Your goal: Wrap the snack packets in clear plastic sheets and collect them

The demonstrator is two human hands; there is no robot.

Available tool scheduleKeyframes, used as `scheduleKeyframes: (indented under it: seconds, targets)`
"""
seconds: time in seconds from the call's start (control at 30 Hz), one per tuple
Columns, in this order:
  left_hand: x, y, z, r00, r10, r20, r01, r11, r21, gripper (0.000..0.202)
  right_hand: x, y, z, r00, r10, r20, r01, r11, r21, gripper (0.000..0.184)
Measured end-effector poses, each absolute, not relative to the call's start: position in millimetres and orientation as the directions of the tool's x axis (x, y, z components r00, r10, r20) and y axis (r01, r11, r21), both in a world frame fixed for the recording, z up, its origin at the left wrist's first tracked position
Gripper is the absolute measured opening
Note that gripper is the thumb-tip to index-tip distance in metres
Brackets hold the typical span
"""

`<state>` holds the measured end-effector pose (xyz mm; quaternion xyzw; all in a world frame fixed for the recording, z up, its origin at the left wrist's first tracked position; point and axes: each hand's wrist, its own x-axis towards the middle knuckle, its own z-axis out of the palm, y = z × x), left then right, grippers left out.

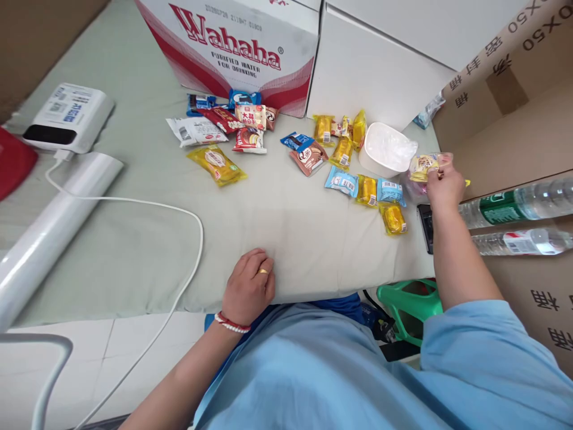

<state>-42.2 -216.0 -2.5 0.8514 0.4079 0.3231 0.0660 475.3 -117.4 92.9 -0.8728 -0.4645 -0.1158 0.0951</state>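
My right hand [446, 182] is closed on a yellow snack packet [424, 166] at the right of the table, over a clear bag [416, 190] that is partly hidden. Just left of it stands a white tub [380, 156] with crumpled clear plastic inside. My left hand [250, 280] rests at the table's front edge with its fingers curled in; I cannot make out anything in them. Several yellow packets [343, 151] and light blue packets [341, 181] lie around the tub. A brown packet [308, 158] touches a dark blue one [296, 141]. Another group of snack packets [224, 119] lies farther left.
A Wahaha water carton [242, 48] stands at the back. Two plastic bottles [519, 203] lie at the right beside a cardboard box [505, 131]. A white device [69, 116] with a cable [179, 209] and a plastic-wrapped roll [58, 227] are at the left.
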Motion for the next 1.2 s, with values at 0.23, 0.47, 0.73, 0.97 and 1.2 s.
scheduleKeyframes:
  seconds: [0.23, 0.47, 0.73, 0.97, 1.2]
  targets:
    - [-42.0, -217.3, -2.8, 0.468, 0.737, 0.488, 0.661, -0.658, 0.360, 0.025, 459.9, -128.2, 91.3, 0.646, 0.704, 0.295, 0.763, -0.616, -0.199, 0.039]
    - [-43.2, -218.1, -7.6, 0.445, 0.766, 0.464, 0.659, -0.631, 0.409, 0.032, 467.2, -170.0, 105.2, 0.642, 0.586, 0.495, 0.747, -0.626, -0.227, 0.037]
    - [-41.1, -217.7, -5.8, 0.462, 0.744, 0.483, 0.674, -0.648, 0.355, 0.033, 418.5, -148.0, 128.2, 0.244, 0.885, 0.397, 0.946, -0.307, 0.103, 0.060]
    - [-40.3, -217.7, -2.4, 0.476, 0.719, 0.506, 0.674, -0.668, 0.315, 0.030, 452.2, -124.0, 125.0, 0.302, 0.931, 0.203, 0.944, -0.322, 0.075, 0.046]
    - [-40.6, -217.1, -0.6, 0.489, 0.711, 0.506, 0.678, -0.674, 0.293, 0.028, 497.9, -141.7, 116.5, 0.283, 0.920, 0.271, 0.958, -0.258, -0.125, 0.030]
